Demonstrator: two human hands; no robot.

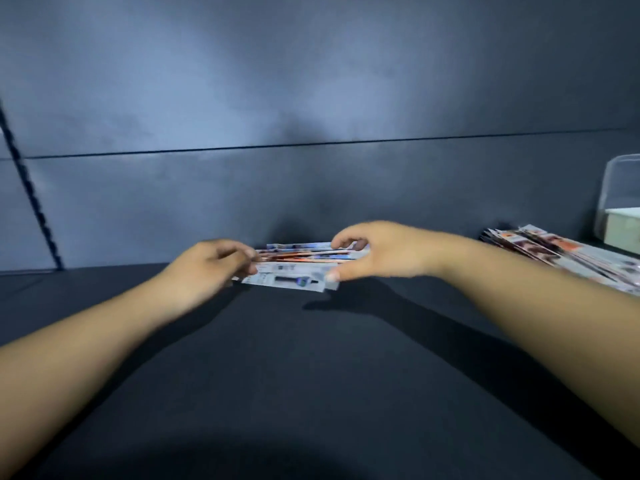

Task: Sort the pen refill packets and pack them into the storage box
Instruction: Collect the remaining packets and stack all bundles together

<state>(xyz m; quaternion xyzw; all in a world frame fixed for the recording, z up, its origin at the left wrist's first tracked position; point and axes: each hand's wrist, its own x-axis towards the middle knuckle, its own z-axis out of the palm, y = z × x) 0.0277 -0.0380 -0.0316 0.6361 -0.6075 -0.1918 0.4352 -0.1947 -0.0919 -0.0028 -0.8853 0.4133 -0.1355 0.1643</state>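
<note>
- A stack of pen refill packets (304, 263) lay on the dark table (311, 375), near its far edge and close to the dark wall (311, 81).
- The left hand (207, 268) held the left end of that stack, its fingers curled over the packet edges in a pinching grip.
- The right hand (377, 252) held the right end, with the thumb against the near edge of the lowest packet and the fingers curved over the top of the stack.
- The lowest packet stuck out toward the viewer and showed a dark refill shape through a pale wrapper; the ones above it showed orange and blue printing.
- A second pile of packets (568, 259) lay fanned on the table at the right, well apart from both hands.
- A clear storage box (620, 188) stood behind that pile at the right edge of the view, only partly in frame.
- Inside the box a pale, flat-topped thing (623, 223) sat low against its wall; the blur made it hard to say whether it was packets or something else.
- Both forearms reached in from the lower corners, bare to the edge of the frame.
</note>
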